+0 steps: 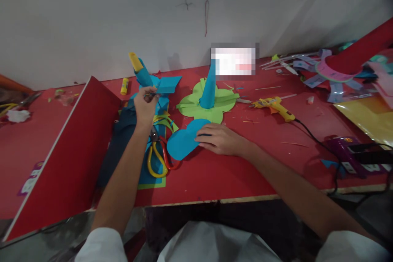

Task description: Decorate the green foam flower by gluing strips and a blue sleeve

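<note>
"What is the surface?"

"A red table (pixel 196 182), with a red panel (pixel 73 151) standing upright on its left part."

"And directly on it?"

"A green flower-shaped piece (pixel 188 107) in the middle, a yellow glue gun (pixel 274 106) on its right, and a yellow glue stick (pixel 124 86) toward the back left."

"Farther right?"

"A purple package (pixel 345 151) and a glossy yellow sheet (pixel 365 116). Thin scraps (pixel 251 121) lie scattered near the glue gun."

Blue lobed paper cutout (pixel 181 144), rounded edges, just beside scissors (pixel 154 135); creased blue paper piece (pixel 169 84) farther back.
</note>
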Tool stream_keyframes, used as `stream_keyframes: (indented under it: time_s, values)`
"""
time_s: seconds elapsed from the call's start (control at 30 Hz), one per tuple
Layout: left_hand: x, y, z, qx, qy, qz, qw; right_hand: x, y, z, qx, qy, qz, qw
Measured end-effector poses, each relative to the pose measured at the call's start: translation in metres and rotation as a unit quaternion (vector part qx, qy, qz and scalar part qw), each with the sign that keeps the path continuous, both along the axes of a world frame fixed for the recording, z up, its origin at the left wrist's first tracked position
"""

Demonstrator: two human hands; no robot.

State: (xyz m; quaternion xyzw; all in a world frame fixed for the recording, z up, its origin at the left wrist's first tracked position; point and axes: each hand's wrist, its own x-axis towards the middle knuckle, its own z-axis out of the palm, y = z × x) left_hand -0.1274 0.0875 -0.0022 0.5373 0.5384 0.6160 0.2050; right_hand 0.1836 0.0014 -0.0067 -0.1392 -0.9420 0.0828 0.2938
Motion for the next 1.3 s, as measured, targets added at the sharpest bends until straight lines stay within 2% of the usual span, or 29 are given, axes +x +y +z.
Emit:
stream_keyframes:
  time_s: [0.2,0.37,0.47,0.57,0.7,0.8,0.9,0.93,1.0,1.07,1.1,1.17,1.23,1.3]
  values:
    - [0.005,-0.005,0.008,0.015,0.009,0.032,0.999,0.001,0.003,-0.003,-0.027,-0.017,-0.009,0.999]
    - [0.017,-0.012,0.021,0.037,-0.051,-0.011,0.998,0.002,0.007,-0.01,-0.031,0.034,-0.058,0.997]
    - [0.025,-0.016,0.027,0.047,-0.073,-0.073,0.994,0.004,0.007,-0.01,-0.063,0.058,-0.097,0.992]
    - [0.031,-0.021,0.032,0.036,-0.095,-0.152,0.983,0.006,0.004,-0.006,-0.128,0.102,-0.15,0.975]
    - [0.04,-0.037,0.042,-0.024,-0.043,-0.277,0.959,0.007,0.005,-0.007,-0.203,0.131,-0.202,0.949]
    - [0.047,-0.05,0.049,-0.083,0.012,-0.373,0.924,0.008,0.009,-0.014,-0.178,0.079,-0.218,0.956]
    - [0.053,-0.053,0.049,-0.143,0.012,-0.439,0.887,0.01,0.013,-0.022,-0.118,0.053,-0.207,0.97]
    - [0.055,-0.052,0.046,-0.16,0.004,-0.436,0.886,0.011,0.013,-0.023,-0.096,0.067,-0.21,0.971]
    - [0.057,-0.048,0.038,-0.179,0.014,-0.383,0.906,0.014,0.01,-0.022,-0.048,0.112,-0.228,0.966]
    - [0.06,-0.043,0.028,-0.183,0.11,-0.303,0.929,0.017,0.006,-0.017,-0.002,0.149,-0.255,0.955]
    - [0.061,-0.042,0.024,-0.189,0.184,-0.275,0.924,0.018,0.003,-0.014,0.017,0.162,-0.266,0.95]
    - [0.064,-0.043,0.017,-0.206,0.302,-0.261,0.893,0.02,0.0,-0.01,0.047,0.182,-0.282,0.941]
    - [0.068,-0.047,0.016,-0.209,0.372,-0.273,0.862,0.02,-0.002,-0.008,0.069,0.195,-0.285,0.936]
    - [0.073,-0.052,0.016,-0.206,0.403,-0.286,0.845,0.02,-0.003,-0.009,0.079,0.184,-0.283,0.938]
